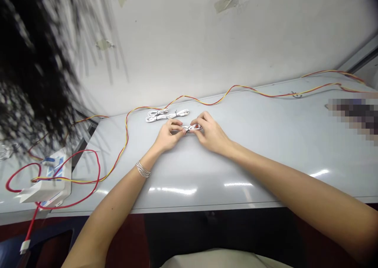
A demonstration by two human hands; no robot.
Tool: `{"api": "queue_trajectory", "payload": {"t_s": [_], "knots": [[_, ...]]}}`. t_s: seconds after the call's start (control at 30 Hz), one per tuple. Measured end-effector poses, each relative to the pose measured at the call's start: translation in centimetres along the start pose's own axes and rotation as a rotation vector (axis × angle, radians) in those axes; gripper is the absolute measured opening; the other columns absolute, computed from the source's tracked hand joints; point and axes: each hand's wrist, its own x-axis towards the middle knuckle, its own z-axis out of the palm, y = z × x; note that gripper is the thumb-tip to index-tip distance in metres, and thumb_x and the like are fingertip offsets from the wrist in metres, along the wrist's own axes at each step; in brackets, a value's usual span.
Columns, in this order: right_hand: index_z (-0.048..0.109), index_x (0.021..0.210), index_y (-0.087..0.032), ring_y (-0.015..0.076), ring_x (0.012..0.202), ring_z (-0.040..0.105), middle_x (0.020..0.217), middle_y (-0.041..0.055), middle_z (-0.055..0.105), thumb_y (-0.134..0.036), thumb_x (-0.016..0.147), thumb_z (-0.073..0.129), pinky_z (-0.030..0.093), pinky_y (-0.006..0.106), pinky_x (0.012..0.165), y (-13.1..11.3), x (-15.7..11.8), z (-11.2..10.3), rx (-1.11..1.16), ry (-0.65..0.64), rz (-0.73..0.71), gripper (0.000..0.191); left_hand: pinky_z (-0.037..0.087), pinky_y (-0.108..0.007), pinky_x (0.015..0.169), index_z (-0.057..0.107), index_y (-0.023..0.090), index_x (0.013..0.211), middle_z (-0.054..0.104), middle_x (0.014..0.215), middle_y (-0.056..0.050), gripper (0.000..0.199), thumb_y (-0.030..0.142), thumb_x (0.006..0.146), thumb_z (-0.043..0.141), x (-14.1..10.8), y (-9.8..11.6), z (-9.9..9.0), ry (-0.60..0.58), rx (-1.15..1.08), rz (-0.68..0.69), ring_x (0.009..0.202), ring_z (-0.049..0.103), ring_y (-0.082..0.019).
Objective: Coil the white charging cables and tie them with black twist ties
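Note:
A small coiled white cable (pixel 191 128) with a black tie around its middle lies between my hands, low over the grey table. My left hand (pixel 170 135) pinches its left end near the tie, thumb and fingers closed. At the cable's right end, my right hand (pixel 210 132) grips it, and a bit of orange-red shows by the fingertips. Just behind my left hand, other tied white cable bundles (pixel 161 115) rest on the table.
Twisted red and yellow wire (pixel 206 103) runs along the table's back by the white wall (pixel 189 43). To the left sits a white device (pixel 54 185) with red cable loops (pixel 99 169). Dark hair (pixel 35 63) fills the upper left. A pixelated patch (pixel 358 116) covers something at right.

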Motion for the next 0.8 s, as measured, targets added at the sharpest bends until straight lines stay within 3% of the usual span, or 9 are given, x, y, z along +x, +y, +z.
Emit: {"api": "queue_trajectory", "payload": {"t_s": [0.2, 0.3, 0.47, 0.67, 0.8], "knots": [[0.065, 0.099, -0.018, 0.0199, 0.084, 0.058, 0.1, 0.0081, 0.055, -0.021, 0.089, 0.059, 0.05, 0.037, 0.082, 0.8, 0.3, 0.2, 0.035, 0.028, 0.03, 0.012, 0.058, -0.039, 0.09, 0.078, 0.021, 0.079, 0.067, 0.102, -0.01, 0.014, 0.035, 0.08, 0.074, -0.1, -0.1, 0.6, 0.055, 0.02, 0.05, 0.099, 0.066, -0.022], [0.065, 0.098, -0.018, 0.0196, 0.083, 0.057, 0.098, 0.0076, 0.055, -0.022, 0.089, 0.06, 0.05, 0.036, 0.08, 1.1, 0.4, 0.2, 0.049, 0.029, 0.03, 0.011, 0.059, -0.036, 0.082, 0.076, 0.02, 0.081, 0.067, 0.099, -0.01, 0.01, 0.029, 0.081, 0.072, -0.3, 0.4, 0.9, 0.107, 0.042, 0.084, 0.093, 0.067, -0.021], [0.066, 0.097, -0.018, 0.0192, 0.082, 0.057, 0.096, 0.0073, 0.055, -0.023, 0.089, 0.06, 0.049, 0.036, 0.081, 1.1, 0.4, 0.2, 0.048, 0.042, 0.039, 0.011, 0.058, -0.036, 0.083, 0.074, 0.022, 0.1, 0.068, 0.102, -0.009, 0.016, 0.022, 0.086, 0.065, -0.5, 1.5, 0.7, 0.107, 0.105, 0.203, 0.091, 0.067, -0.019], [0.067, 0.096, -0.017, 0.0185, 0.08, 0.057, 0.096, 0.0071, 0.056, -0.025, 0.089, 0.062, 0.049, 0.035, 0.079, 1.0, 0.3, 0.3, 0.055, 0.045, 0.076, 0.012, 0.056, -0.038, 0.087, 0.075, 0.022, 0.091, 0.068, 0.096, -0.006, 0.013, 0.017, 0.086, 0.064, -0.5, 1.8, 0.6, 0.127, 0.187, 0.296, 0.09, 0.066, -0.019], [0.069, 0.094, -0.015, 0.0178, 0.079, 0.056, 0.093, 0.0074, 0.056, -0.026, 0.089, 0.063, 0.048, 0.035, 0.079, 0.7, 0.3, 0.4, 0.051, 0.054, 0.137, 0.014, 0.056, -0.037, 0.086, 0.071, 0.019, 0.091, 0.068, 0.094, -0.006, 0.016, 0.01, 0.084, 0.06, -0.4, 1.8, 0.5, 0.073, 0.205, 0.326, 0.09, 0.066, -0.019]]}}
